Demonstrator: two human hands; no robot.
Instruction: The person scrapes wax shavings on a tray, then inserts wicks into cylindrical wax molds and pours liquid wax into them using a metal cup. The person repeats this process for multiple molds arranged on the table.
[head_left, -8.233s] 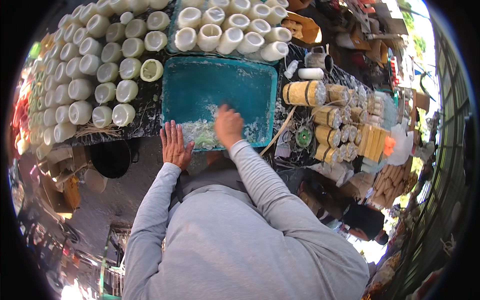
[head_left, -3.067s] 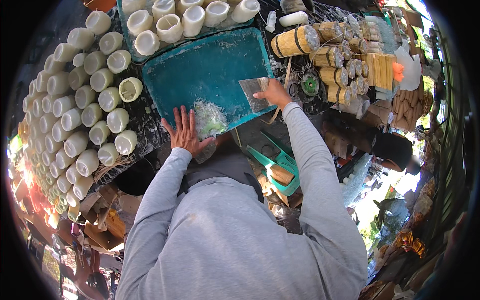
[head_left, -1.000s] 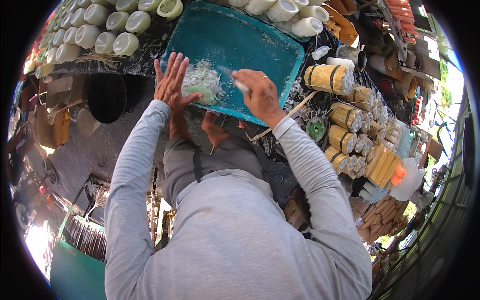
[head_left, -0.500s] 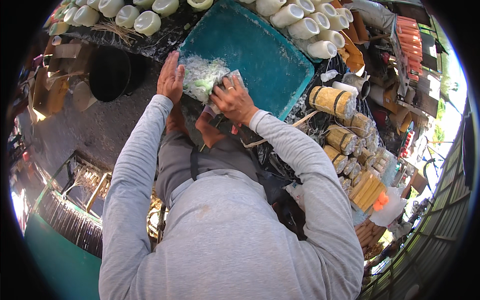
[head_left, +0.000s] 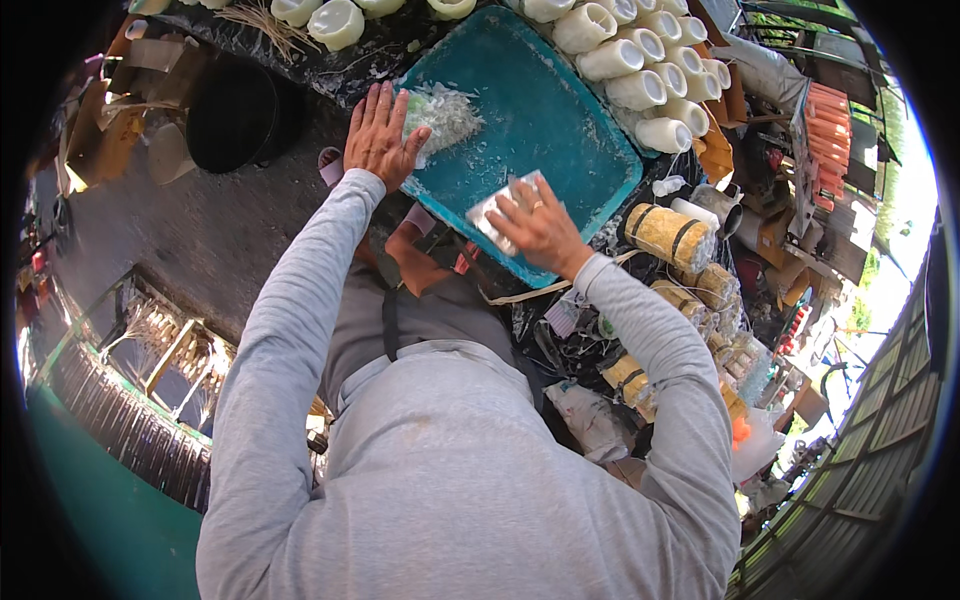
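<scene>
1. We see a smooth teal tray (head_left: 540,110), its floor flecked with pale scraps, set at an angle on a counter (head_left: 360,55) covered in wrinkled black sheeting.
2. Flaky white shavings (head_left: 447,115), tinged green, make a loose heap at the tray's near left corner.
3. Our left hand (head_left: 382,140) lies open and flat, back upward, beside the heap at that corner.
4. Our right hand (head_left: 535,222) grips a thin, straight-edged grey-white panel (head_left: 490,213) over the tray's near edge, toward the near right corner.
5. One panel edge runs along the near rim; the visible part stretches inward from there. Our fingers hide much of it, so we cannot tell its long axis.
6. Half a second earlier, the panel was against the heap; now they are well apart.
7. Waxy cream cylinders (head_left: 611,61) with hollowed tops stand beyond the far edge.
</scene>
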